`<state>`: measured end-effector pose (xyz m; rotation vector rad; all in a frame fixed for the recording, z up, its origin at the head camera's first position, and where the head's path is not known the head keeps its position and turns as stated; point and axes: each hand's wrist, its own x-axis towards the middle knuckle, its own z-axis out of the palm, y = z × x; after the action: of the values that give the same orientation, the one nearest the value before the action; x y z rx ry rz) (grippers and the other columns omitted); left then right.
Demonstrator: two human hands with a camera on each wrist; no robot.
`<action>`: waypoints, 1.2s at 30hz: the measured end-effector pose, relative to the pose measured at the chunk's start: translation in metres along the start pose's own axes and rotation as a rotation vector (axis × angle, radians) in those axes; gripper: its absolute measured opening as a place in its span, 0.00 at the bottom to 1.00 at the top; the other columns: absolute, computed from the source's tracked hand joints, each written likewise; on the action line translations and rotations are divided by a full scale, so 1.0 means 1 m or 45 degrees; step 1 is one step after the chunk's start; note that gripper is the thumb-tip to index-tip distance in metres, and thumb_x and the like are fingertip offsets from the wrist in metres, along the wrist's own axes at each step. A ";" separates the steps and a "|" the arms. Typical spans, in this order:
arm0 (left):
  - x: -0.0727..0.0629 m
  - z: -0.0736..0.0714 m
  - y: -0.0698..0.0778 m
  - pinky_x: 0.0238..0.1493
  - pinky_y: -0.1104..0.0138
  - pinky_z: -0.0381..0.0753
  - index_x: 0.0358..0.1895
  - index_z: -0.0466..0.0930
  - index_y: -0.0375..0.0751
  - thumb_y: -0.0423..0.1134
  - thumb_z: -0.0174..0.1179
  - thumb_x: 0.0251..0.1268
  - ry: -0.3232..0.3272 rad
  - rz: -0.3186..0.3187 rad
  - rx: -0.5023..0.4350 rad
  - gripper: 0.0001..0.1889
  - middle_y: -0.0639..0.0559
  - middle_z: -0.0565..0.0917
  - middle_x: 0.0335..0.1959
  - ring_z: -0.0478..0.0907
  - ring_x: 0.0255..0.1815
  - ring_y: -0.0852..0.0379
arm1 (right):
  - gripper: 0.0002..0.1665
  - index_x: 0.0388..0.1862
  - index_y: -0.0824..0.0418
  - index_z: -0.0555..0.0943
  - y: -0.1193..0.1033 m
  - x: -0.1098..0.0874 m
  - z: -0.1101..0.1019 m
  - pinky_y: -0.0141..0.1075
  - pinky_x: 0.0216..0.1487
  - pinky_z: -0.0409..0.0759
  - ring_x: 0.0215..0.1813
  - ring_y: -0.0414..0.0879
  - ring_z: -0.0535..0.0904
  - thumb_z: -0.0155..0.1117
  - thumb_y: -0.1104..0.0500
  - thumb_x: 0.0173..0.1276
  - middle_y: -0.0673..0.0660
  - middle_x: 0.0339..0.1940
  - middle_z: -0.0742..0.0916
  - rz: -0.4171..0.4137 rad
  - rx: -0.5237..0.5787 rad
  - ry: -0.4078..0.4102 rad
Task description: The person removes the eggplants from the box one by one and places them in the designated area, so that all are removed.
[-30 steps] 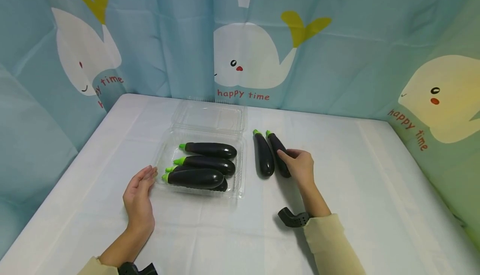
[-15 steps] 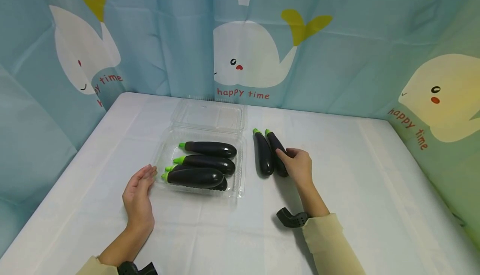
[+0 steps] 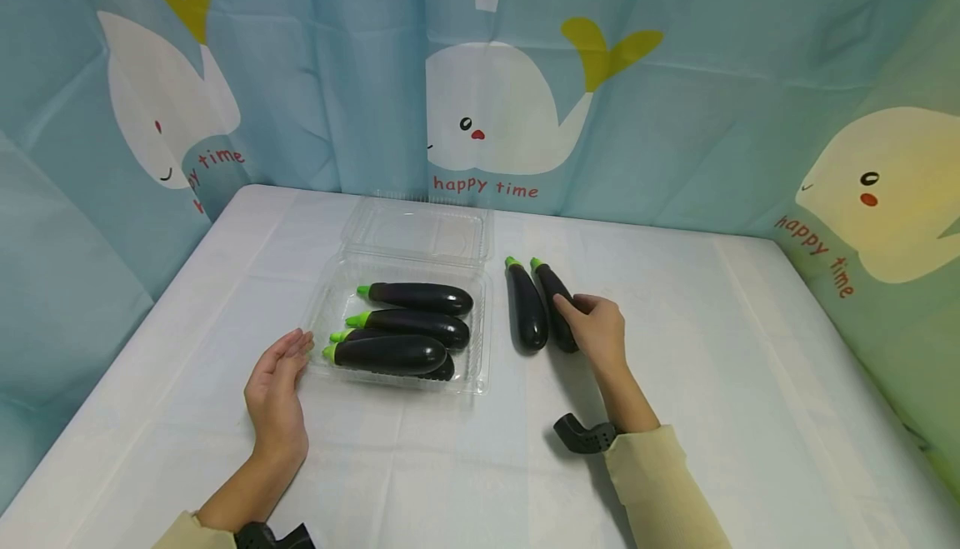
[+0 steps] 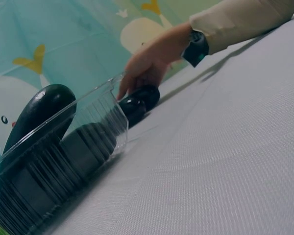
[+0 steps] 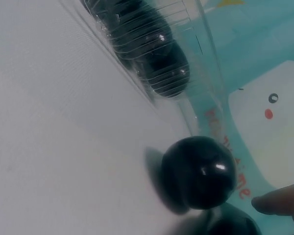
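Observation:
My right hand [image 3: 598,334] pinches an eggplant [image 3: 553,285] with a bright green stem end, which lies on the white table. Its thumb lies over the near side and the fingers go round the right flank. A second eggplant [image 3: 528,309] lies just left of it, almost parallel. The left hand [image 3: 277,395] rests at the left wall of a clear plastic clamshell box [image 3: 482,366], fingers extended along its corner. Several eggplants [image 3: 422,299] lie in the box, stems to the left, the front ones stacked. From the right wrist, my thumb [image 5: 281,203] shows beside the eggplants' round ends.
The box's clear lid [image 3: 420,231] is folded back flat toward the curtain. A blue curtain [image 3: 360,74] with whale prints stands behind and beside the white table [image 3: 720,382]. A black wrist mount [image 3: 585,435] sticks out by the right sleeve [image 3: 660,482].

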<state>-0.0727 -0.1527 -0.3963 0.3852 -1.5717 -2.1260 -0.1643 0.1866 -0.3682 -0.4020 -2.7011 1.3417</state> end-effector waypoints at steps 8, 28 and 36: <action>0.000 -0.001 0.001 0.54 0.74 0.68 0.53 0.70 0.26 0.27 0.43 0.65 -0.001 -0.012 0.000 0.15 0.48 0.79 0.48 0.74 0.51 0.60 | 0.31 0.53 0.76 0.74 0.000 0.000 -0.002 0.47 0.52 0.73 0.53 0.60 0.74 0.60 0.51 0.63 0.70 0.48 0.80 -0.051 -0.026 0.051; 0.001 0.000 -0.001 0.53 0.74 0.69 0.52 0.70 0.25 0.27 0.42 0.65 0.015 -0.011 0.013 0.15 0.46 0.80 0.48 0.75 0.50 0.60 | 0.31 0.56 0.72 0.73 -0.039 -0.011 -0.021 0.46 0.54 0.73 0.54 0.56 0.76 0.61 0.50 0.63 0.66 0.53 0.79 -0.263 0.051 -0.010; 0.000 0.000 0.001 0.53 0.74 0.69 0.54 0.70 0.25 0.28 0.43 0.65 0.012 -0.022 0.023 0.16 0.46 0.79 0.49 0.74 0.51 0.60 | 0.27 0.54 0.69 0.76 -0.062 -0.023 -0.025 0.42 0.53 0.74 0.52 0.51 0.77 0.63 0.51 0.62 0.62 0.50 0.82 -0.362 0.165 -0.070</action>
<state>-0.0727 -0.1531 -0.3955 0.4155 -1.5891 -2.1212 -0.1490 0.1637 -0.3036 0.0313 -2.5704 1.4480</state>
